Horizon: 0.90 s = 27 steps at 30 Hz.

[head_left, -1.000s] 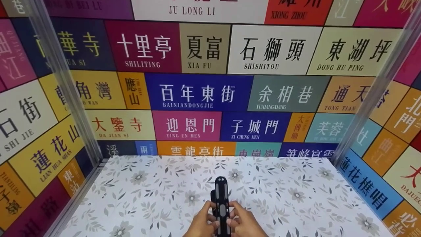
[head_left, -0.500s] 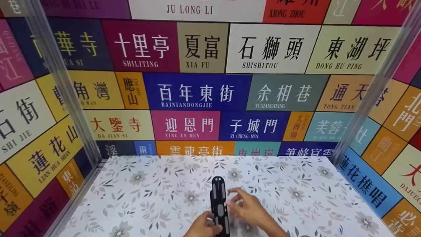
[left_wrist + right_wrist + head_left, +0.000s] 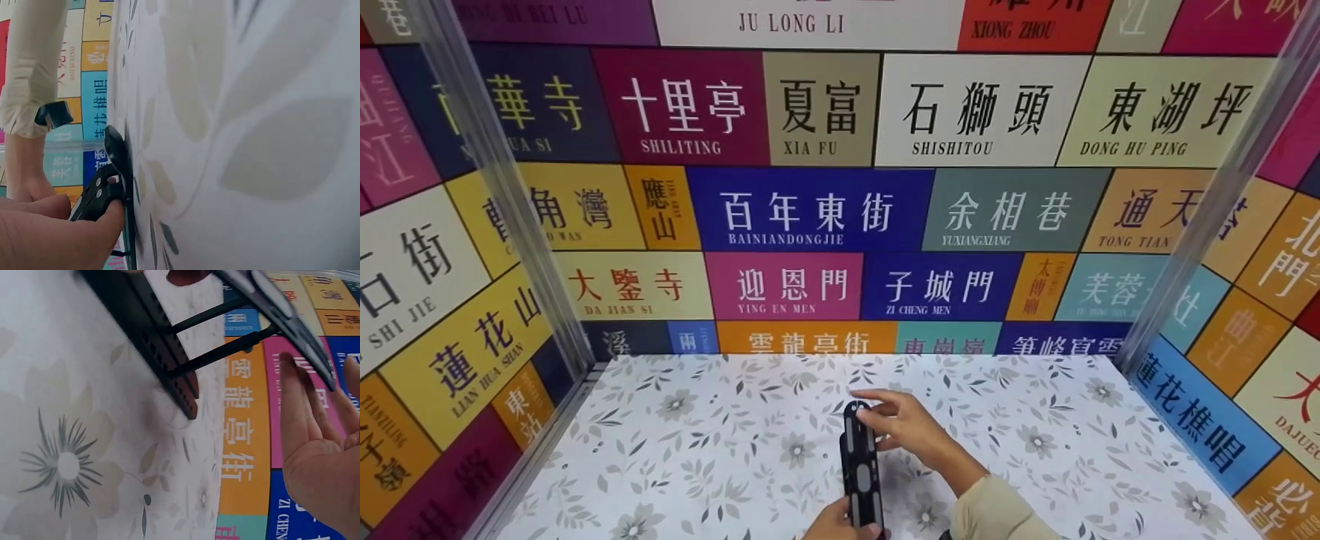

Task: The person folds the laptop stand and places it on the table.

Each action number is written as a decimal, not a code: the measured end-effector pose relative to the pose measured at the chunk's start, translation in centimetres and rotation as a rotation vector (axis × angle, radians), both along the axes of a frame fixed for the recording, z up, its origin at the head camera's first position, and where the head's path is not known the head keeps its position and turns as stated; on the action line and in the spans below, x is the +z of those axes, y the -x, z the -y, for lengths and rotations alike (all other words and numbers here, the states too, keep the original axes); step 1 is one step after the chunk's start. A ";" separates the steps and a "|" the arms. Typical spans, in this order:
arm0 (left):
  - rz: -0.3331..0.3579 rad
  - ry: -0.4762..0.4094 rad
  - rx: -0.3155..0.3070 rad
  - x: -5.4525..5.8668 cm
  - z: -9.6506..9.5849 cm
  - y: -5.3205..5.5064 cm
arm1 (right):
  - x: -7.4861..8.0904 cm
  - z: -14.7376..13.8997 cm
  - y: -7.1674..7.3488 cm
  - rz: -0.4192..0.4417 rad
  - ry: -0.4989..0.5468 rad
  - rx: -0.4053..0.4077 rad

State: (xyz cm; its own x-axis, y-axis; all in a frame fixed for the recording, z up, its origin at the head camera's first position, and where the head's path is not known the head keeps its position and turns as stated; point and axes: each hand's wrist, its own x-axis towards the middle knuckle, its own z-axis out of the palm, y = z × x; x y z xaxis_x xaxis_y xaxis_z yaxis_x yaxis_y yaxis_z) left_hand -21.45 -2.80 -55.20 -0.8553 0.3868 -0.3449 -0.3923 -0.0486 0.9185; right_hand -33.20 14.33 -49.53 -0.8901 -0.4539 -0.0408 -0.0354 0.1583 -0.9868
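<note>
A black folding laptop stand (image 3: 862, 472) with grey pads stands near the table's front middle. In the right wrist view, thin struts link its slotted lower rail (image 3: 163, 354) to a raised upper arm (image 3: 287, 318). My left hand (image 3: 834, 523) grips the near end; in the left wrist view its thumb and finger pinch the black hinged part (image 3: 95, 197). At the far tip, my right hand (image 3: 911, 426) has its fingers extended around the stand. The right wrist view shows this hand (image 3: 320, 467) with straight fingers beside the upper arm's end; contact is hard to tell.
A white table (image 3: 697, 450) with a grey flower and leaf print lies under the stand. Colourful panels (image 3: 810, 210) with Chinese lettering rise behind and at both sides. Clear upright strips (image 3: 1200, 225) stand at the back corners.
My right hand has let go of the stand's middle, swung out to the right, then moved forward to its far tip. My left hand has slid back along the near end.
</note>
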 end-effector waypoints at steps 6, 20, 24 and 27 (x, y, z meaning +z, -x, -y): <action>-0.020 -0.072 0.003 -0.2 -0.1 -0.3 | -0.3 0.6 0.2 -0.020 -0.017 0.008; -0.052 -0.009 -0.009 0.5 0.0 -0.4 | -0.1 0.7 -0.3 -0.116 -0.036 -0.057; -0.041 -0.009 -0.038 0.6 0.2 -0.3 | -0.2 0.8 -0.5 -0.151 -0.068 -0.095; -0.030 -0.015 -0.082 0.7 0.7 -0.2 | -0.2 0.8 -0.7 -0.169 -0.095 -0.120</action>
State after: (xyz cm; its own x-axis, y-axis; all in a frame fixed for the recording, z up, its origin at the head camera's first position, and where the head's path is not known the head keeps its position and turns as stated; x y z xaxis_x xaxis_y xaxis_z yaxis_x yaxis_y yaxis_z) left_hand -21.26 -3.52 -54.53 -0.8304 0.4606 -0.3135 -0.3681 -0.0313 0.9293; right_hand -32.46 13.50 -49.74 -0.9354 -0.3453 0.0762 -0.1746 0.2637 -0.9487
